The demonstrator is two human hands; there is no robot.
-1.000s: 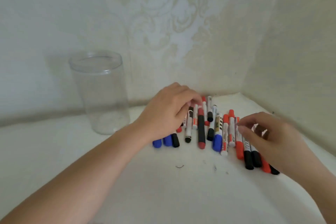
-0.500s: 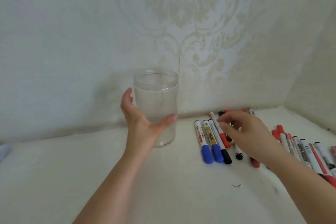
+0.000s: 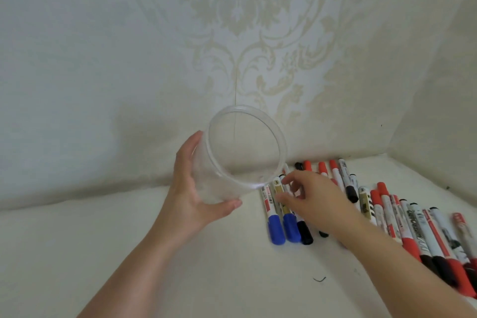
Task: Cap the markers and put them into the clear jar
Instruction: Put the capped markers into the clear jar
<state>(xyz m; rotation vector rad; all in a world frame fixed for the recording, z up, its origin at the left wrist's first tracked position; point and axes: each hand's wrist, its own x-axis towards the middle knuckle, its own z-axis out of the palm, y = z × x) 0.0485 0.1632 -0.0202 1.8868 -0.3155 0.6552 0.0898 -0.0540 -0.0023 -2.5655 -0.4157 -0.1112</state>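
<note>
Fingers (image 3: 189, 152) now apparently tilt jar (image 3: 240, 152).

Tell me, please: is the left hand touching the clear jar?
Touching. The head view shows the left hand wrapped around the tilted clear jar, thumb under its wall.

Left hand (image 3: 196, 196) grips; right hand (image 3: 313, 201) reaches, fingers (image 3: 286, 180) spread.

A white tabletop (image 3: 180, 279) carries a row of capped markers (image 3: 382, 212) and one small dark thread scrap (image 3: 319, 279)
</note>
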